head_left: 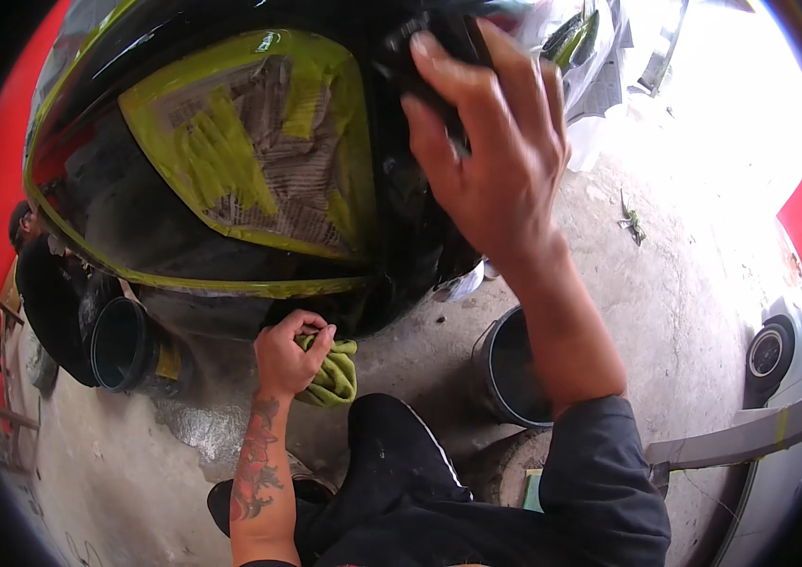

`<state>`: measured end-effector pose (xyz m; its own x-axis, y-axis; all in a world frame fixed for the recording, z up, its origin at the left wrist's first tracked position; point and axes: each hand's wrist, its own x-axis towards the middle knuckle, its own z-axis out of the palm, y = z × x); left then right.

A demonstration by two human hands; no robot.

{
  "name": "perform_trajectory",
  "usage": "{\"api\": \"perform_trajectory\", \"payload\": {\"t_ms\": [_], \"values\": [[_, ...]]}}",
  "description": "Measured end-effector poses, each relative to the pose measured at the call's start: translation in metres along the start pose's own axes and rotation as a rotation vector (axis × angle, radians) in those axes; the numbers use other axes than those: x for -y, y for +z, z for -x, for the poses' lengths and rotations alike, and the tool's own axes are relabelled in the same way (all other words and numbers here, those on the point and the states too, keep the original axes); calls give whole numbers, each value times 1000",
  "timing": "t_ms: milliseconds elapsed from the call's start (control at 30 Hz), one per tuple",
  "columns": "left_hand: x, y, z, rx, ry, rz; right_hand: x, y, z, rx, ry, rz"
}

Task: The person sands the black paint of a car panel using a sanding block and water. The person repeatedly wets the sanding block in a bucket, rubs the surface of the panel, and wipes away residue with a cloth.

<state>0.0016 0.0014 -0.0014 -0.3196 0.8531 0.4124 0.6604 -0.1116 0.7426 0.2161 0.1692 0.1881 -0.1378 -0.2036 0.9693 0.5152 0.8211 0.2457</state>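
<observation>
My right hand (500, 132) is raised against a glossy black vehicle panel (399, 213), its fingers curled round a dark, block-like piece (434, 71). Motion blur and the black surface behind hide that piece's exact kind. Lower down, my left hand (292, 352) grips a crumpled green cloth (333, 376) just under the panel's lower edge. Between the hands, newspaper (278, 180) covers an opening in the bodywork, bordered and crossed by yellow-green masking tape (273, 248). More tape runs along the panel's outer edge.
A black bucket (514, 369) stands below my right forearm, and another bucket (127, 345) stands at the left by a crouching person (56, 302) in dark clothes. A green piece (533, 491) rests near my right knee. At far right are a pale car (784, 369) and a grey strip (741, 439).
</observation>
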Motion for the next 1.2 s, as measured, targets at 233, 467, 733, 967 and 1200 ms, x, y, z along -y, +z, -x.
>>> {"api": "perform_trajectory", "payload": {"t_ms": [233,467,733,967,1200], "values": [[-1,0,0,-10,2,-3,12,-9,11,5,-8,4],[2,0,0,-1,10,-2,-7,2,-12,37,-6,51],[2,1,1,-24,0,-4,25,-10,19,14,38,-89],[3,2,1,-16,-7,3,-1,4,-13,-51,-86,-39],[1,1,2,-42,2,5,21,1,-23,-115,-116,-18]]}}
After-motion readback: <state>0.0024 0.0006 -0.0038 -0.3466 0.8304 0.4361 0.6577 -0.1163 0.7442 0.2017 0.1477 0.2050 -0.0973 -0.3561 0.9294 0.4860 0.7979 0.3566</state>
